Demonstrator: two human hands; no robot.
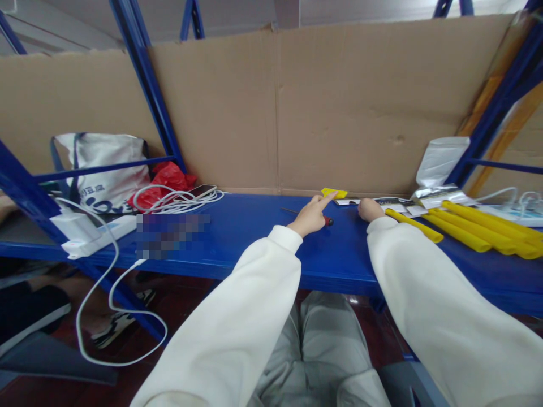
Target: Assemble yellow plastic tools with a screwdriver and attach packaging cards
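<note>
My left hand (311, 216) is over the blue shelf top, index finger stretched out to a small yellow piece (334, 193) and the other fingers partly hidden. A screwdriver with a red and black handle (328, 221) passes behind that hand; its thin shaft shows on the left. I cannot tell whether the hand touches it. My right hand (370, 210) is closed, its fingers mostly hidden, beside a flat white and dark item (348, 202). What it grips cannot be made out. Just right of it, a yellow tube (416, 225) lies on the shelf.
Several more yellow tubes (492, 229) lie at the right, near a silvery packet (443, 195). To the left are a power strip (99, 236), coiled white cables (178, 200), a red plastic bag (169, 178) and a cloth bag (106, 161). Cardboard (339, 107) stands behind.
</note>
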